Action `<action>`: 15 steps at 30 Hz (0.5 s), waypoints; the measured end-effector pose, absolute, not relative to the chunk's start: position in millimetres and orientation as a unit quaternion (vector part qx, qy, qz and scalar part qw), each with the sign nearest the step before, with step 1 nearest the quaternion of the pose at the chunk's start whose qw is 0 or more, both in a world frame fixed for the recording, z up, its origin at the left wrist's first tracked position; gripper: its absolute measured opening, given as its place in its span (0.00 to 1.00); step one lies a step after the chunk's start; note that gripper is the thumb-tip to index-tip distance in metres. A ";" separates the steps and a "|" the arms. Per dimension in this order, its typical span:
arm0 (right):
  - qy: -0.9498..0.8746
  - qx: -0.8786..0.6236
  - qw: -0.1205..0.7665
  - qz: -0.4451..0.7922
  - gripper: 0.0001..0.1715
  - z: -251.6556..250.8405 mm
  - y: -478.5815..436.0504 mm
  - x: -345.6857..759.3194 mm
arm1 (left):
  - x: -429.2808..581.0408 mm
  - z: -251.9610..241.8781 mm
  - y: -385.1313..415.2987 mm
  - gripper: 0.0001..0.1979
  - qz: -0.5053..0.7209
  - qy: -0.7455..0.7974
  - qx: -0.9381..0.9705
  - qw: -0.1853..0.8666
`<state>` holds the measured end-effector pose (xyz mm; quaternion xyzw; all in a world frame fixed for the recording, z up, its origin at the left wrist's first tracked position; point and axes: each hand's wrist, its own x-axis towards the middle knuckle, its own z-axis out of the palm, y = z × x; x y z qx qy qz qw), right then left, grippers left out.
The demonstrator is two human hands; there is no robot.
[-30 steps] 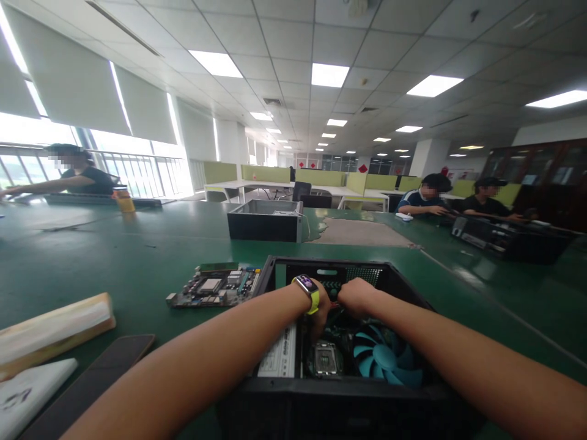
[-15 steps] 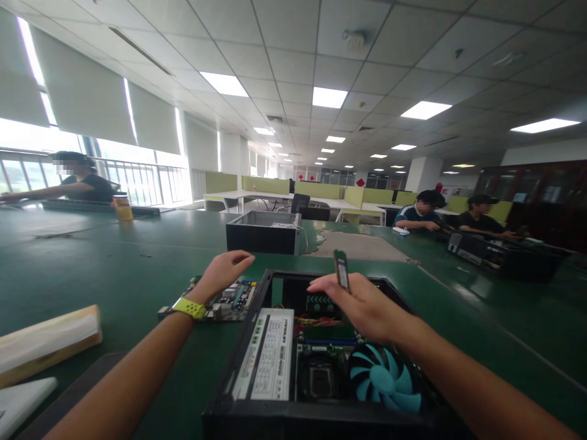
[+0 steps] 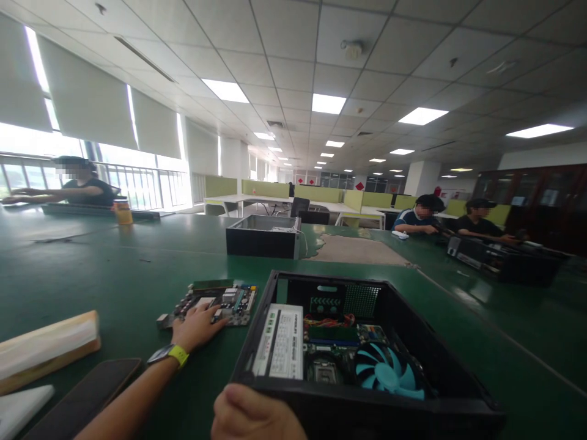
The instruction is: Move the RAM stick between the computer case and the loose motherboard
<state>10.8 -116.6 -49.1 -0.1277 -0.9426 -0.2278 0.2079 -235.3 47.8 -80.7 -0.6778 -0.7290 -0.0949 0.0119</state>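
Note:
My left hand (image 3: 199, 327), with a yellow-strapped watch at the wrist, lies over a motherboard (image 3: 241, 299) on the green table. Its fingers are spread across the board and cover part of it. A green memory stick (image 3: 213, 284) shows along the board's far edge. My right hand (image 3: 257, 412) is closed at the near left corner of an open black computer case (image 3: 367, 394), fingers curled against its edge. Inside the case are a labelled power supply (image 3: 279, 342), a teal fan (image 3: 389, 373) and a bare processor socket (image 3: 324, 371).
A second case (image 3: 262, 243) stands farther back, left of a torn patch (image 3: 362, 250) in the table covering. A foam-like block (image 3: 50, 348), a dark phone-like slab (image 3: 87, 397) and an orange jar (image 3: 123, 212) are to the left. Co-workers sit at the far left and right.
My right hand has come down from above the case to its near left corner; the memory stick it held is no longer seen there. My left hand has lowered onto the motherboard.

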 end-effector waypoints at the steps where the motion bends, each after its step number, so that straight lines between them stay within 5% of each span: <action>1: -0.940 -0.145 0.212 -0.226 0.18 -48.8 -112.1 20.9 | -232.0 -78.8 45.8 0.32 -0.096 -0.734 -0.672 0.013; 15: -0.685 -0.685 0.145 -0.203 0.24 -43.8 6.6 302.1 | -132.1 -65.3 -16.9 0.21 -0.143 -0.648 -0.748 -0.011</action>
